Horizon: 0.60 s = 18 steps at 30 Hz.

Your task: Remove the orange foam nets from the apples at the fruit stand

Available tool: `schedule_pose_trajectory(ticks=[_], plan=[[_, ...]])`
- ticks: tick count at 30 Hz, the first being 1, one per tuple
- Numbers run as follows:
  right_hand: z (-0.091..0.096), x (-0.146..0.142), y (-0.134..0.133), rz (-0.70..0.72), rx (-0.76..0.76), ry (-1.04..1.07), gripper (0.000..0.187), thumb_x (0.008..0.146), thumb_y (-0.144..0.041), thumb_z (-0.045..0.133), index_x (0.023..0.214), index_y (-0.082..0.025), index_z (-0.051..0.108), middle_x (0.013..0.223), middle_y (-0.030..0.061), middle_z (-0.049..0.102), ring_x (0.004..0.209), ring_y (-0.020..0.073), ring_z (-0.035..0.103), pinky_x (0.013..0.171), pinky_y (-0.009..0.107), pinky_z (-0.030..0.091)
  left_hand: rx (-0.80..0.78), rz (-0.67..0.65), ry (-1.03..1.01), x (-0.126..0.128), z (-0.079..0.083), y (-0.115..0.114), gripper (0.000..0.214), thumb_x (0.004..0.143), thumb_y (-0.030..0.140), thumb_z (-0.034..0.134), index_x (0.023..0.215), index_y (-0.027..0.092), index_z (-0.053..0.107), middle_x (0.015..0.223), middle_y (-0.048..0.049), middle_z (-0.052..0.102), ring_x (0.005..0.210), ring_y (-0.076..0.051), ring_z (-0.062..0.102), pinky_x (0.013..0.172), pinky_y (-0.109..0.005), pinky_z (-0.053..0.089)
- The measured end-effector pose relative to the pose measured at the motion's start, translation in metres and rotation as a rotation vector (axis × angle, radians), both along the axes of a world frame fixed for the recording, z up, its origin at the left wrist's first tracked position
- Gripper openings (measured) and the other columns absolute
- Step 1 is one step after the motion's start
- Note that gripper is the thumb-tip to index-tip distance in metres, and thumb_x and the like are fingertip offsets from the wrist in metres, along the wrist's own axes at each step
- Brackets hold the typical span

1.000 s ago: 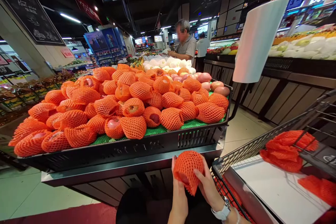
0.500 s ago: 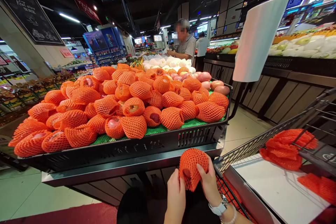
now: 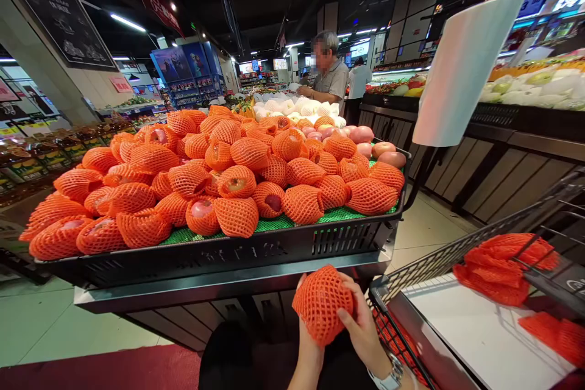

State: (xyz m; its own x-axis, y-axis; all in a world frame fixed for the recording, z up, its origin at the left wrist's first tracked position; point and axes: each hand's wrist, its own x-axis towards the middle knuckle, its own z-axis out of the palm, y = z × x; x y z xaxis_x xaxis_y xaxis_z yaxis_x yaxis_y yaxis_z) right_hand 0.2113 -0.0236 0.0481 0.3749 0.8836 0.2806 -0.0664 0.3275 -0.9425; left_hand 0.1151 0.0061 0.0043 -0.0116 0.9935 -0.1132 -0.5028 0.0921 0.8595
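An apple in an orange foam net (image 3: pixel 322 304) is held between my two hands in front of the display stand. My left hand (image 3: pixel 311 347) cups it from below and the left, its fingers mostly hidden behind the net. My right hand (image 3: pixel 363 326) grips its right side, thumb pressed on the net and fingers over the far edge. The net covers the fruit on the side facing me. Just beyond lies a heap of similar netted apples (image 3: pixel 237 213) in a black crate (image 3: pixel 256 250) lined with green mesh.
At the right stands a cart (image 3: pixel 379 298) with a white board (image 3: pixel 484 323) and loose orange foam nets (image 3: pixel 498 268). A roll of plastic bags (image 3: pixel 466 73) rises on a post at the crate's right corner. Bare apples (image 3: pixel 361 134) lie at the back right. A person (image 3: pixel 329 76) stands behind the display.
My hands have shifted slightly left and down with the netted apple, turning it so the net's opening no longer shows. My left hand has moved further underneath it.
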Motion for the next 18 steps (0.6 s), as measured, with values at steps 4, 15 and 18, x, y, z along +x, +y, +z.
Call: schedule_pose_trajectory(ticks=[4,15,18], plan=[[0.014,0.009,-0.002,-0.058,-0.046,-0.019,0.026,0.08,-0.047,0.069,0.076,-0.022,0.062,0.097,0.0061,0.062,0.095,0.0247,0.057,0.087,0.036,0.046,-0.025,-0.057,-0.118,-0.001,0.015,-0.005,0.067,0.071,0.051,0.07,0.128,0.022,0.051,0.121,-0.0134,0.066,0.111,-0.03,0.063,0.099,-0.046,0.048],[0.014,0.012,0.009,-0.075,-0.146,0.219,0.033,0.077,-0.045,0.072,0.102,-0.026,0.06,0.102,0.0023,0.063,0.102,0.0243,0.058,0.097,0.039,0.044,0.243,-0.08,0.004,-0.004,0.002,-0.012,0.107,0.054,0.073,0.073,0.14,0.022,0.033,0.141,-0.0172,0.046,0.131,-0.039,0.045,0.109,-0.049,0.039],[0.006,0.008,0.003,-0.135,0.033,0.005,0.041,0.089,-0.038,0.06,0.129,-0.032,0.053,0.142,0.0032,0.048,0.135,0.0266,0.039,0.116,0.047,0.024,0.284,0.012,0.177,-0.007,0.005,-0.007,0.101,0.05,0.072,0.076,0.129,0.02,0.042,0.135,-0.0176,0.05,0.127,-0.038,0.049,0.107,-0.048,0.042]])
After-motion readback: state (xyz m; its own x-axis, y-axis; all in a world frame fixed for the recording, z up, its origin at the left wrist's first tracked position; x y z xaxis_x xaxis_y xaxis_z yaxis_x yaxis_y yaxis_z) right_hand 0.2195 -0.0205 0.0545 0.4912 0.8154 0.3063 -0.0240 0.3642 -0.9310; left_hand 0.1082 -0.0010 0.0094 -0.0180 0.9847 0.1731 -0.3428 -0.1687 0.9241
